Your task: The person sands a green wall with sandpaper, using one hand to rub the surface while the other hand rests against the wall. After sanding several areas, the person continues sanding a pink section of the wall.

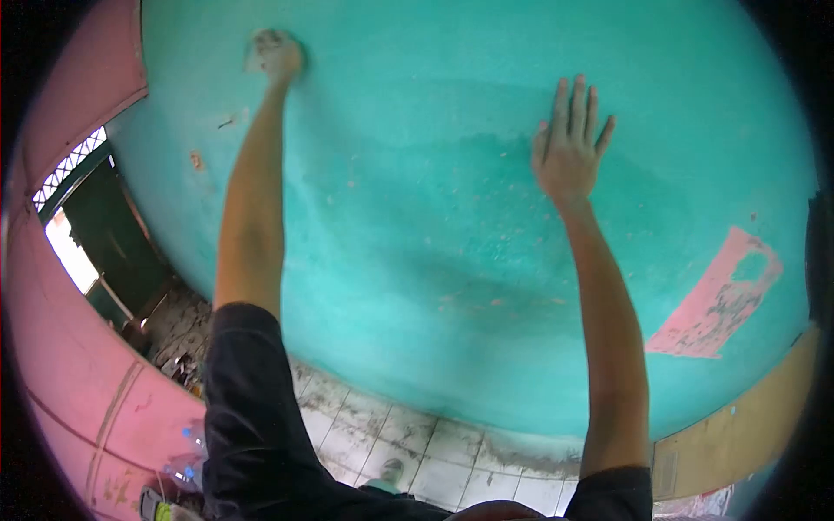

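High on the green painted wall (417, 200), my left hand (281, 56) presses with curled fingers over a thin pale piece (254, 61) that looks like sandpaper. The hand and the piece are slightly blurred, and most of the piece is hidden under the palm. My right hand (570, 156) lies flat against the same wall, farther right, fingers spread and holding nothing. Between and below the hands the paint shows darker patches, scuffs and small pale chips.
A pink patch (695, 321) of bare or older paint is at lower right, above a tan board (738, 425). White dirty floor tiles (443, 451) lie below. At left are a dark doorway (109, 234), a pink wall (69, 347) and plastic bottles (187, 473).
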Available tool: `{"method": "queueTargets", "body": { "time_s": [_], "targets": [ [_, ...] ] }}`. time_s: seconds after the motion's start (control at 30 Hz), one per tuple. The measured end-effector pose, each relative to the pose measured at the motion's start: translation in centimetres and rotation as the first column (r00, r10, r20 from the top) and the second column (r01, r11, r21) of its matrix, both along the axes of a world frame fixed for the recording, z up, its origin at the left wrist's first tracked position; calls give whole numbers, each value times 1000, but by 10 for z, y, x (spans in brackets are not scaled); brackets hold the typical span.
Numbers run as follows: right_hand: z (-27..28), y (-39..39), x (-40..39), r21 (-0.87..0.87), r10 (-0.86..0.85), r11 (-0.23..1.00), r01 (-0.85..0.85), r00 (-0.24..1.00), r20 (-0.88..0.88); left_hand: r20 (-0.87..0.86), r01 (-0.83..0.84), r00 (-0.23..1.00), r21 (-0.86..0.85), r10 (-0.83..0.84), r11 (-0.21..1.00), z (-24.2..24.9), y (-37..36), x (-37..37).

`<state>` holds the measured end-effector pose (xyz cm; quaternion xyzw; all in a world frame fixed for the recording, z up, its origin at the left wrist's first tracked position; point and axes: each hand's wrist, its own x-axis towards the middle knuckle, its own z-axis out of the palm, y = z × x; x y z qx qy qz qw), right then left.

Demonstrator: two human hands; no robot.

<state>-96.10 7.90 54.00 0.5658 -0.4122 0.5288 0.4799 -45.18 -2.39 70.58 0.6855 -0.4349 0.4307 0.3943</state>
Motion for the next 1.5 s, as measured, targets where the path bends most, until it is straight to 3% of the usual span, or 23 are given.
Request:
{"method": "queueTargets", "body": {
  "time_s": [0.03, 0.1, 0.17, 0.2, 0.23, 0.27, 0.3, 0.4, 0.43, 0.53, 0.63, 0.67, 0.73, 0.8, 0.83, 1.0, 1.17, 1.2, 1.27, 1.33, 1.37, 1.47, 1.5],
  "targets": [
    [0, 1, 1, -20, -25, 999, 25, 1000, 5, 69, -158, 986, 96, 152, 983, 22, -21, 14],
    [0, 1, 1, 29, 1, 1000, -2, 1000, 4, 79, 225, 974, -331, -210, 917, 55, -29, -32],
    [0, 1, -4, 20, -4, 1000, 4, 1000, 14, 290, 507, 862, -470, -416, 723, 72, -11, -130],
    [0, 2, 2, 27, 19, 999, -20, 1000, 9, 247, -46, 966, -112, 72, 993, 77, 18, -189],
    [0, 3, 4, 26, 27, 999, -28, 1000, 6, 477, 462, 840, -378, -259, 802, 83, -25, -206],
    [1, 3, 1, 21, 26, 999, -26, 1000, 5, 646, 421, 750, -298, -143, 857, 63, 14, -257],
    [0, 3, 1, 19, 26, 999, -26, 1000, 3, 545, 819, 479, 3, -688, 573, 37, 63, -295],
    [-1, 1, 1, 15, -2, 1000, 2, 1000, 6, 647, 689, 427, 219, -631, 691, 9, 92, -262],
    [-1, 1, 1, -12, 5, 1000, -5, 1000, -1, 630, 755, 483, 53, -608, 654, 12, 75, -225],
    [-1, 2, 1, 7, -21, 1000, 21, 1000, -4, 221, 590, 808, -312, -547, 745, -3, 31, -55],
    [-2, 0, 3, -28, 27, 999, -27, 1000, 9, -377, 282, 867, -167, -325, 945, -20, 19, 13],
    [-3, -1, 3, -23, 24, 999, -24, 1000, 18, -371, 286, 870, -160, -326, 945, -21, 24, -6],
    [-2, 1, 4, -8, 13, 1000, -12, 1000, 21, -199, 392, 839, -425, -507, 816, -26, 30, -81],
    [-2, 1, 2, -23, 15, 1000, -15, 1000, 6, 195, 361, 931, -380, -307, 852, -28, 37, -145],
    [-1, 1, 4, -46, 23, 999, -23, 1000, 0, 465, 492, 827, -327, -316, 807, -26, 23, -165],
    [1, 1, 7, -56, 1, 998, -1, 1000, -9, 531, 834, 395, 136, -750, 535, -42, 83, -210],
    [-8, 1, 1, -52, 34, 998, -36, 999, -35, 100, 598, 769, -463, -632, 654, -10, 32, -82],
    [-9, 2, -2, -58, 30, 998, -31, 999, -23, 113, 606, 765, -460, -634, 649, 3, 27, -92],
    [-7, 3, 2, -16, 34, 999, -34, 999, -25, 265, 262, 945, -259, -193, 930, 15, 22, -140],
    [-7, 4, 1, -22, 26, 999, -27, 998, -49, 609, 141, 787, -338, 102, 930, 12, 27, -215],
    [-7, 4, 2, -30, 10, 999, -11, 999, -47, 654, 762, 573, -203, -494, 615, 11, 47, -269],
    [-6, 3, 0, -36, 10, 999, -12, 998, -68, 638, 763, 497, 2, -588, 647, 7, 67, -267],
    [-3, 1, 0, -44, 7, 999, -10, 997, -77, 521, 892, 384, 4, -763, 451, 17, 51, -239]
  ]
}}
